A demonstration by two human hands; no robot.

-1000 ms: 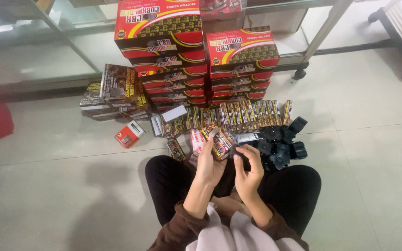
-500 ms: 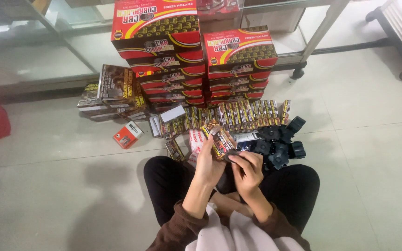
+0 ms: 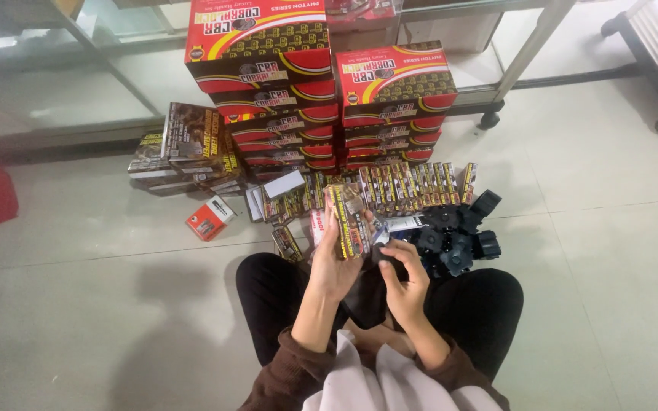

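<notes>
On the pale tiled floor [image 3: 100,320], seen from above our own lap, this is what we find:

Packet: a small flat cardboard packet, brown and yellow with a clear window on its face [image 3: 349,217]; we hold it upright above our knees, just in front of the row of like packets, its printed face turned up to us.

Left hand: our left hand [image 3: 334,262] is closed on the packet, the palm behind it and the fingers [image 3: 329,228] wrapped up along its left edge.

Right hand: our right hand [image 3: 405,278] is curled, fingers bent inward around a small dark part [image 3: 388,255]; we cannot tell how firmly it grips, since the fingers hide most of it. It sits just beside the packet's lower right corner.

Row of packets: a long row of matching brown and yellow packets standing on edge [image 3: 397,185], running left to right across the floor just beyond our hands.

Black parts: a heap of small black plastic pieces [image 3: 458,236] at the right end of that row, near our right knee.

Boxes: two stacks of red and black cardboard boxes [image 3: 321,99] behind the row, the left stack taller.

Brown cartons: a low pile of dark brown printed cartons [image 3: 184,148] left of the stacks.

Small box: one small red and white box [image 3: 209,218] lying alone, left of the row.
</notes>
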